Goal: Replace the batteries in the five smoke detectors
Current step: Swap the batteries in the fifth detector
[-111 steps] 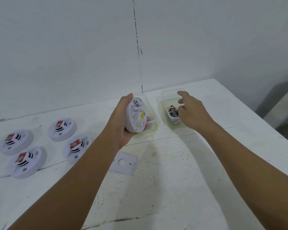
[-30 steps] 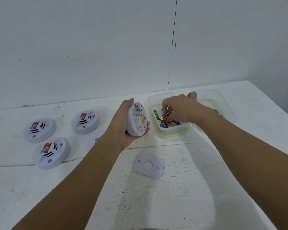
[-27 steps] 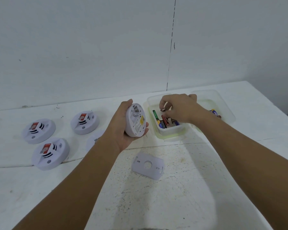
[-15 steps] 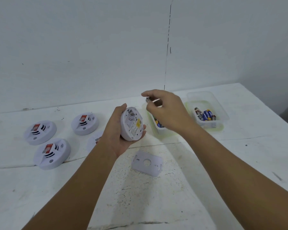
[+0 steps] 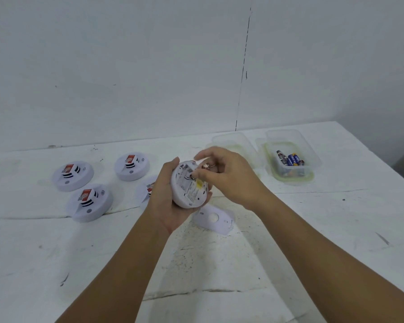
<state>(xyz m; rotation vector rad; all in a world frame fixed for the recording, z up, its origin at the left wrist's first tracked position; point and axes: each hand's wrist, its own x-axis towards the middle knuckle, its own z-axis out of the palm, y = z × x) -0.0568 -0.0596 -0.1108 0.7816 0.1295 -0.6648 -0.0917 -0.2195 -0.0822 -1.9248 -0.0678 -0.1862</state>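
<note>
open detector (image 5: pixel 189 184): held off the table, back up, compartment exposed | right hand (image 5: pixel 224 174) has come from the near tub (image 5: pixel 243 142), now pinching what looks like a battery (image 5: pixel 207 166) at the compartment, so fitting begins | left hand (image 5: pixel 167 197) cups the body | cover plate (image 5: pixel 214 219) lies below; four detectors (image 5: pixel 89 201) wait left; far tub (image 5: pixel 309 157) holds batteries

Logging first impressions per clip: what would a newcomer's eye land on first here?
The two hands at centre: the left hand grips an opened smoke detector while the right hand pinches a battery at its compartment. Four more detectors lie at left, and a battery tub at far right.
</note>
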